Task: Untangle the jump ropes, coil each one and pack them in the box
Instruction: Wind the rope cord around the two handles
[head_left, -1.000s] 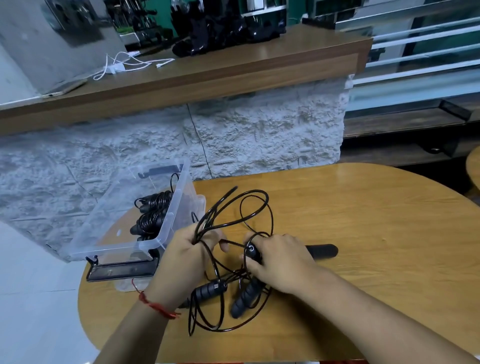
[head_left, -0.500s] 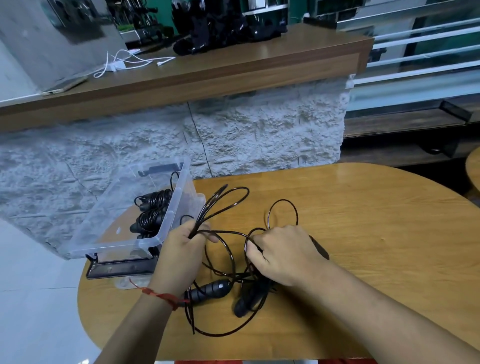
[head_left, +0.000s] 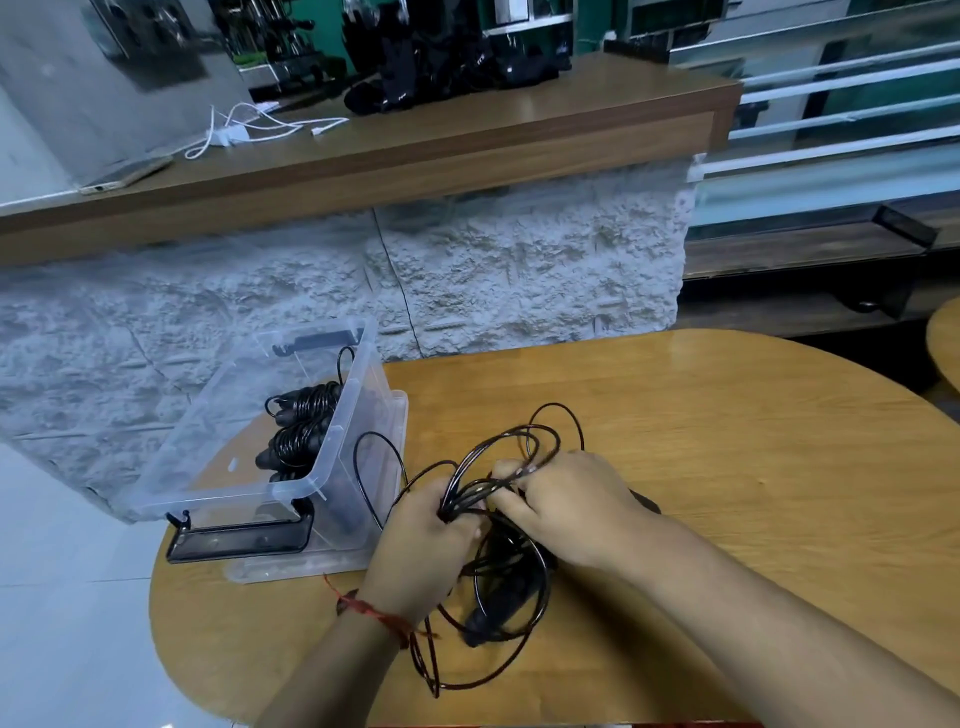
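A black jump rope (head_left: 511, 613) lies in loose loops on the wooden table (head_left: 727, 467), its black handles partly hidden under my hands. My left hand (head_left: 421, 551) grips a bundle of the rope's loops in its fist. My right hand (head_left: 566, 504) pinches the same strands just to the right, fingers curled over them. More loops stand up above both hands. A clear plastic box (head_left: 311, 478) sits at the table's left end, with coiled black ropes (head_left: 301, 426) inside it.
The box rests on its clear lid (head_left: 291, 569), with a black latch (head_left: 239, 540) at its near end. A white stone wall under a wooden counter (head_left: 415, 150) rises behind the table. The table's rounded left edge drops to a pale floor.
Both hands have come closer together and lifted, gathering more loops into the left fist. The right hand left the handle and now holds the strands near the left hand.
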